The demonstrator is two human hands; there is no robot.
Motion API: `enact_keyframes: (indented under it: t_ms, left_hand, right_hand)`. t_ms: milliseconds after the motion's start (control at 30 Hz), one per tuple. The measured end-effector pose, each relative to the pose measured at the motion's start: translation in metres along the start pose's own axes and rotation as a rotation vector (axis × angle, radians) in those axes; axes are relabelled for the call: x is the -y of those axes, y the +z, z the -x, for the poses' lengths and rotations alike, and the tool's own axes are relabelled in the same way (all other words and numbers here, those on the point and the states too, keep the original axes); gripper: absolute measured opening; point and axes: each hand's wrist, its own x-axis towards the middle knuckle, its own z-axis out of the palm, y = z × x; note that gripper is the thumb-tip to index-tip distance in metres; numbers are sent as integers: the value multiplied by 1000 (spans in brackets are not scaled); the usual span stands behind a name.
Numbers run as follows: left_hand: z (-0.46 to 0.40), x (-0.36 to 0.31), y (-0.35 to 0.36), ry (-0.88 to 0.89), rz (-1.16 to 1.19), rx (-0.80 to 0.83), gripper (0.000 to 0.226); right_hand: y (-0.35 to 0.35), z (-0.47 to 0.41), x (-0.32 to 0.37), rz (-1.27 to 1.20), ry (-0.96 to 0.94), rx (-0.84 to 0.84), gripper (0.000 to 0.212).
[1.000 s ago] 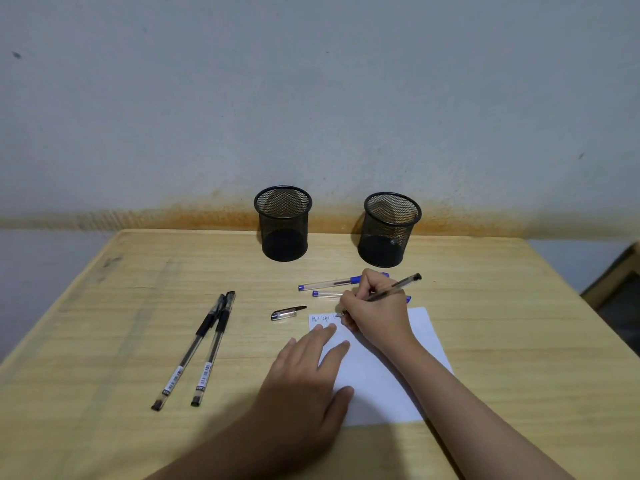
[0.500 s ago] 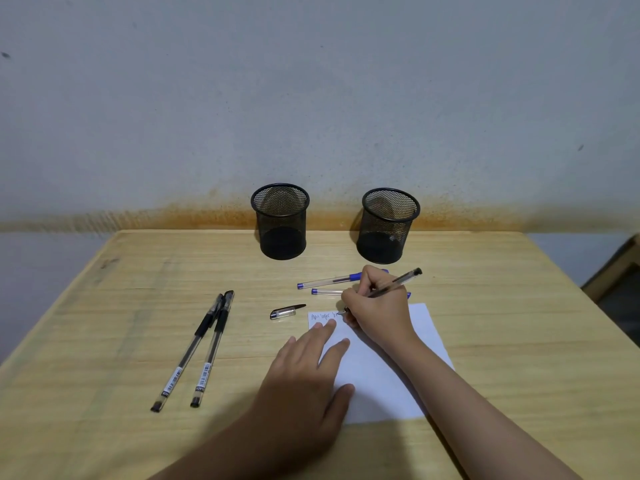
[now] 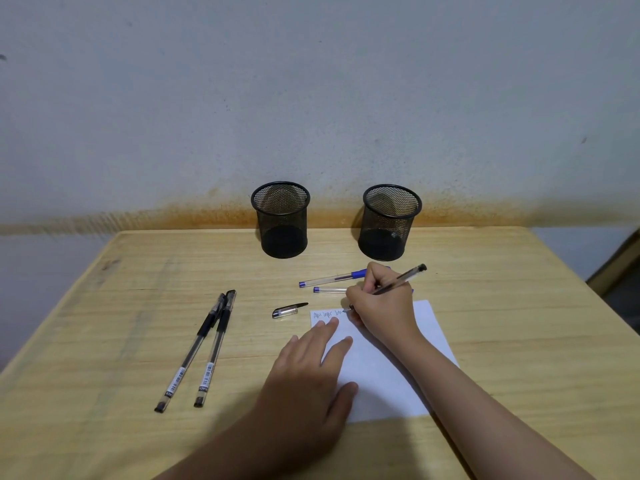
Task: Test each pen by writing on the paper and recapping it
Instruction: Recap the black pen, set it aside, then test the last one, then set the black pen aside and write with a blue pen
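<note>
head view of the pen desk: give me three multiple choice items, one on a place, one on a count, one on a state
1. Where does the loose black-clipped clear pen cap lie?
A. on the wooden table, left of the white paper sheet
B. inside a cup
C. on the paper

2. How many black wire-mesh cups stand by the wall?
A. one
B. two
C. three

3. What is the right hand doing?
A. resting flat
B. gripping the clear black-ink pen, tip on the paper
C. lifting a cup

Answers: 1 A, the cap rests on bare wood beside the sheet's corner. 2 B, left cup and right cup. 3 B, fingers curl round the barrel.
</note>
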Motion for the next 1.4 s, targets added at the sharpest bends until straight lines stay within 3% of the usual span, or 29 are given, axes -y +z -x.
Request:
enact_keyframes:
  t_ms: [467, 600, 700, 833, 1033, 1133, 1400]
  left_hand:
    - [0, 0, -1, -1, -1, 17, 50]
    - [0, 3, -2, 8, 75, 15, 50]
    - [-5, 10, -7, -27, 166, -49, 48]
    - [-21, 32, -18, -154, 180, -208, 43]
    - [-28, 59, -20, -272, 58, -186, 30]
    - [-29, 60, -20, -291, 45, -184, 20]
    - [-27, 50, -31, -234, 361, -354, 8]
  right_hand:
    - [0, 2, 1, -30, 14, -9, 31]
    - [0, 1, 0, -171, 54, -52, 30]
    - [-2, -1, 2, -363, 92, -113, 41]
    - [-4, -3, 9, -354, 27, -191, 48]
    - [-4, -1, 13, -430, 11, -99, 51]
    - [-5, 2, 12, -540, 43, 41, 38]
    - [-7, 17, 29, -462, -17, 110, 33]
